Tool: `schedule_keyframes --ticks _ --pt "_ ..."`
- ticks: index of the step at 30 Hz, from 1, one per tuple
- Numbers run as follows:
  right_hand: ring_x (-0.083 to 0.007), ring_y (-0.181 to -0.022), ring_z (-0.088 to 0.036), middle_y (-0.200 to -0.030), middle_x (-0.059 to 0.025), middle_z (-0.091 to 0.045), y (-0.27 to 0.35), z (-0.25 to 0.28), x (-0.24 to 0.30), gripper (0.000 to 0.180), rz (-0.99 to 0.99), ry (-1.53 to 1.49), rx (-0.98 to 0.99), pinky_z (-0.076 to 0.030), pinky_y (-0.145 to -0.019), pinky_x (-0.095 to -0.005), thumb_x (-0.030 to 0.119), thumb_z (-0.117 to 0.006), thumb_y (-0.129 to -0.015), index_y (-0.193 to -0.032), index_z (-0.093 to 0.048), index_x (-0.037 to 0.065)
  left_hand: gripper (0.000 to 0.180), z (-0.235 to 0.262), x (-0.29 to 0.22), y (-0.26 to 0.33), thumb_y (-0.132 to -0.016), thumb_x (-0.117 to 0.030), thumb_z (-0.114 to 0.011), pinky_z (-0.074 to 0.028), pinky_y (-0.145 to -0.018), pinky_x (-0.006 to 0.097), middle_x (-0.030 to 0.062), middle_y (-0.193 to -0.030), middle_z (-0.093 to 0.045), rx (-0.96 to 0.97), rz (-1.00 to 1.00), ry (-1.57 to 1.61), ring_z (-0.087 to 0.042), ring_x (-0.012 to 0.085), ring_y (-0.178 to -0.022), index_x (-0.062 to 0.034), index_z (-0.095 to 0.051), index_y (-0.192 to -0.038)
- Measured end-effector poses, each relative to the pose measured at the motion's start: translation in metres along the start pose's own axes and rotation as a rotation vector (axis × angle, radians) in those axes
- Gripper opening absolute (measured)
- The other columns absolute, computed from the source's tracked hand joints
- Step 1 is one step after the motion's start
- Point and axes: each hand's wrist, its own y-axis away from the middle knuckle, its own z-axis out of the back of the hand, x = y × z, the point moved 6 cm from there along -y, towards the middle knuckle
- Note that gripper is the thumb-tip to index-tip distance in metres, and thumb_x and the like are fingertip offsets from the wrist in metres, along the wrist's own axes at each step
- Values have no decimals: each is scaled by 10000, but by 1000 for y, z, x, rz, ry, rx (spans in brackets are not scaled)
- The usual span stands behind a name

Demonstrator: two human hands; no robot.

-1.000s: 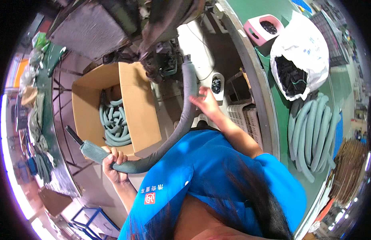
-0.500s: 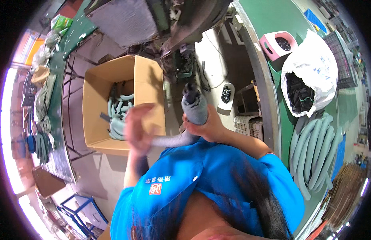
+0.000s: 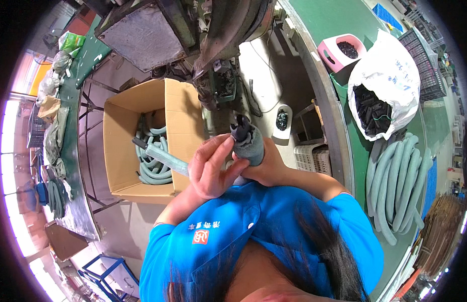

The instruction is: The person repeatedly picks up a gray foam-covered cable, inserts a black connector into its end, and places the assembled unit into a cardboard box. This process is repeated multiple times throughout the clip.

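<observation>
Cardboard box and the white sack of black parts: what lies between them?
In the head view, between the cardboard box and the white sack stand a dark machine column, a small white tray of black parts and the green bench's rim.
</observation>
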Motion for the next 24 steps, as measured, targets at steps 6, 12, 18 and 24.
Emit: schedule_keyframes --ticks 6,12,18,24 --pt "-145 -752 -581 -837 -63 -627 2 -1 -10 377 -49 41 67 -473 -700 -306 140 -727 -642 -965 -558 41 461 2 7 -3 -646 -129 -826 -551 -692 349 170 -986 -617 -25 -16 152 -647 289 -842 44 -608 -1014" --pt "-138 -705 -577 -776 -44 -621 -1 -6 -8 308 -39 17 88 -471 -668 -296 150 -732 -651 -894 -568 53 447 5 7 1 -657 -122 -816 -551 -694 355 164 -981 -615 -6 11 91 -644 295 -840 35 -610 -1021" --pt "-127 -715 -577 -783 -44 -627 -2 -8 -9 305 -22 17 86 -474 -669 -294 165 -738 -663 -893 -575 48 450 6 8 -1 -655 -126 -818 -555 -681 343 162 -975 -615 22 -7 78 -647 289 -849 12 -617 -1033" --pt "-126 -744 -583 -815 -60 -637 -3 -14 -14 374 -42 1 89 -480 -686 -297 176 -744 -672 -968 -569 29 451 12 11 0 -646 -152 -831 -560 -671 327 157 -976 -623 4 -17 69 -654 270 -831 -1 -620 -1016"
